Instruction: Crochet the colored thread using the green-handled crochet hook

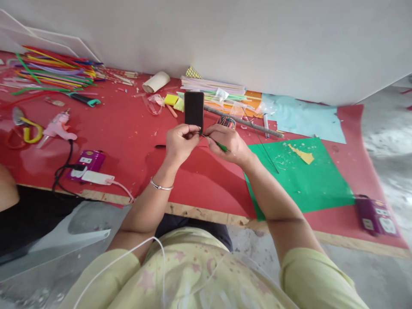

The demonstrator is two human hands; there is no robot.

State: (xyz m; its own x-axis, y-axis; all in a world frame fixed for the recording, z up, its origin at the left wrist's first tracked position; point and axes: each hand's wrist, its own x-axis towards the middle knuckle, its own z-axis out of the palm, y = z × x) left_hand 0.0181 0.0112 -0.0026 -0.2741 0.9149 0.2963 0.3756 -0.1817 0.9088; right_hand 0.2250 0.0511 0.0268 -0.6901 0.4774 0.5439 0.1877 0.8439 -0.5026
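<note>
Phone (194, 109) stands behind both hands, left hand (180, 143) beside right hand (227, 143), glue gun (58, 127) and straws (54, 68) far left, paper sheet (302, 180) right, on the mat (128, 128).

Glossy black phone (194, 109); matt green paper sheet (299, 180); red matt covering over the rough wooden bench (199, 211); shiny metal bangle (161, 186).

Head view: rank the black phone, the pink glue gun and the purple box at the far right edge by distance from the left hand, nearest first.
1. Black phone: standing just above the left hand.
2. Pink glue gun: well off to the left on the red mat.
3. Purple box: farthest, at the right edge.
</note>
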